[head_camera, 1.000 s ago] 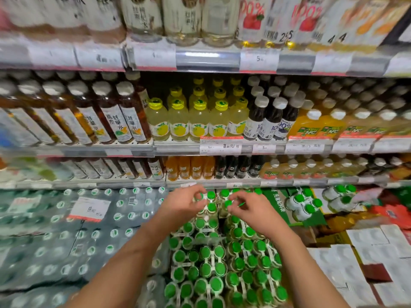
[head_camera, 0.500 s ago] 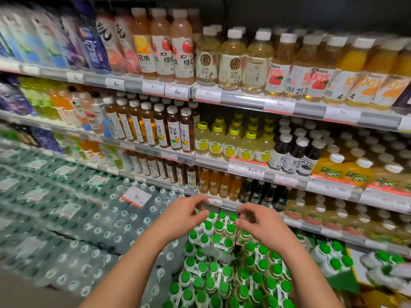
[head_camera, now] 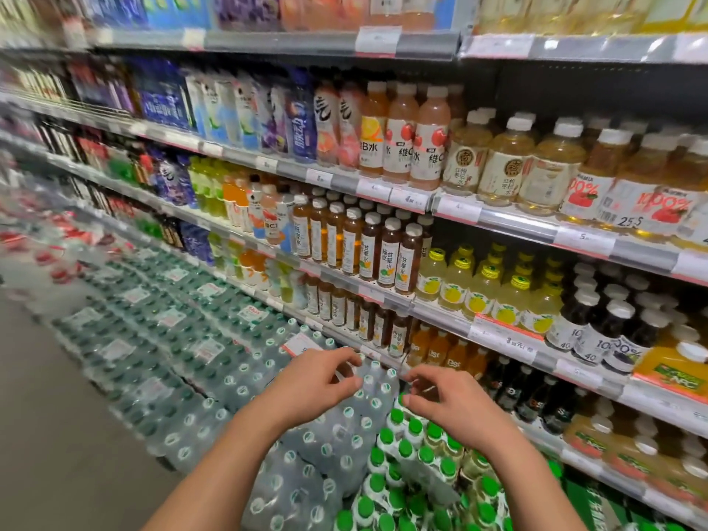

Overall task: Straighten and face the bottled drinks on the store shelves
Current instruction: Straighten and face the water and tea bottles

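Head view puts both my hands low in front of the shelving, over the floor stacks. My left hand (head_camera: 318,381) hangs above the shrink-wrapped water packs (head_camera: 337,423), fingers loosely curled, grip narrow and holding nothing. My right hand (head_camera: 456,406) hovers over the green-capped bottles (head_camera: 417,450), fingers bent the same way; I cannot tell whether the fingertips touch a cap, but nothing is gripped.

I judge this a pause between groups, with no bottle in hand. The bottled drinks to face stand on the shelves ahead: brown tea bottles (head_camera: 387,251) with labels mostly forward, yellow lemon drinks (head_camera: 479,289) to their right, dark juice bottles (head_camera: 609,331) further right. The next move calls for choosing a row, reaching up from the stacks and turning any skewed label to the shelf edge (head_camera: 440,312).
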